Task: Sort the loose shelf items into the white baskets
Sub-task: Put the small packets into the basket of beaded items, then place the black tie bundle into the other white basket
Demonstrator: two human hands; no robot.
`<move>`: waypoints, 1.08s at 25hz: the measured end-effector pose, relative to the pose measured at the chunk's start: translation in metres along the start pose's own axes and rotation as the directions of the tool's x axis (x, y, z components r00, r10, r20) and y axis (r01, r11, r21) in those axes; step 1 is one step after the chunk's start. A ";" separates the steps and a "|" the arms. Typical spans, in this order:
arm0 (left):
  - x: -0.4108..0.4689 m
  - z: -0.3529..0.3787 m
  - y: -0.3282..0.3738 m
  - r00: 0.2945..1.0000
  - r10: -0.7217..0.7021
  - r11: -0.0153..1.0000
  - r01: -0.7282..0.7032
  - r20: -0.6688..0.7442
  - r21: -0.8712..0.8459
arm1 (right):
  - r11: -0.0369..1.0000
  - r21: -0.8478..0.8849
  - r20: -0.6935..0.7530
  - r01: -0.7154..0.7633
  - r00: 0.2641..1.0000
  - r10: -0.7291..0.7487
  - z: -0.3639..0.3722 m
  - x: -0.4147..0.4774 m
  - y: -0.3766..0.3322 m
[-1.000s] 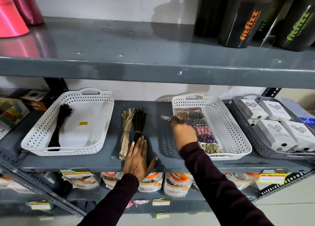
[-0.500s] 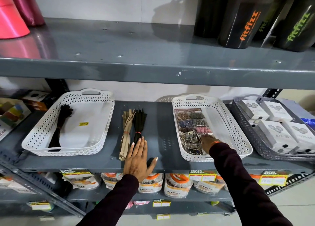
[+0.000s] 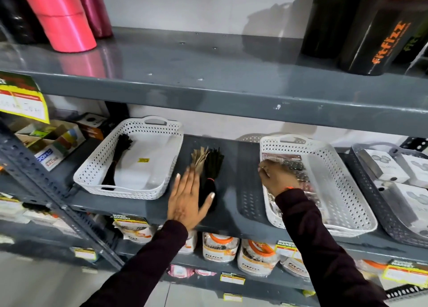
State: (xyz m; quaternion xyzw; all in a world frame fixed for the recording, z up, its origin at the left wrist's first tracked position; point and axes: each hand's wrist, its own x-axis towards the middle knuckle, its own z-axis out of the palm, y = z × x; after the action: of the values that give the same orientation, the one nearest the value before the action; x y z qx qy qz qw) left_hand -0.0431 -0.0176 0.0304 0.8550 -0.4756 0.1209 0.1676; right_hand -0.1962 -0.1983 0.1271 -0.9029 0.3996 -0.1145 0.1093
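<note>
Two white baskets stand on the middle shelf. The left basket (image 3: 97, 163) holds one black tied bundle (image 3: 118, 160). The right basket (image 3: 342, 181) holds clear packets of coloured beads (image 3: 289, 162). Between the baskets lie a beige bundle (image 3: 199, 158) and a black bundle (image 3: 214, 167), loose on the shelf. My left hand (image 3: 187, 197) lies flat with fingers apart over the near ends of these two bundles. My right hand (image 3: 279, 178) is at the right basket's left rim, fingers curled down onto the bead packets. Its grip is hidden.
A grey basket (image 3: 368, 191) with white boxes (image 3: 384, 166) stands right of the right white basket. The shelf above (image 3: 208, 91) overhangs closely, with pink rolls (image 3: 62, 21) and black tumblers (image 3: 379, 35) on it. Jars (image 3: 217, 248) fill the shelf below.
My right hand has moved from the near end of the right basket back to its left rim. My left hand has slid forward over the loose bundles. The camera has moved closer.
</note>
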 end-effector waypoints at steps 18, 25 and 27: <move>-0.027 -0.051 -0.221 0.974 -0.226 0.972 0.224 -0.016 -0.063 | 0.903 0.242 0.008 -0.356 0.931 0.365 0.090 0.092 -0.174; -0.028 -0.047 -0.224 0.975 -0.210 0.975 0.203 -0.068 -0.093 | 0.950 0.301 0.137 -0.086 0.989 0.046 0.123 0.099 -0.301; -0.028 -0.046 -0.223 0.973 -0.220 0.972 0.213 -0.067 -0.101 | 0.966 0.238 0.297 -0.098 0.955 0.023 0.157 0.090 -0.318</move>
State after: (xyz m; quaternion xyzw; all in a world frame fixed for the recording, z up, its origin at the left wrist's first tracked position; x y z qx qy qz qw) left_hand 0.1307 0.1321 0.0242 0.8877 -0.3777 0.1125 0.2380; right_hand 0.1299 -0.0399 0.0809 -0.8761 0.3892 -0.0264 0.2835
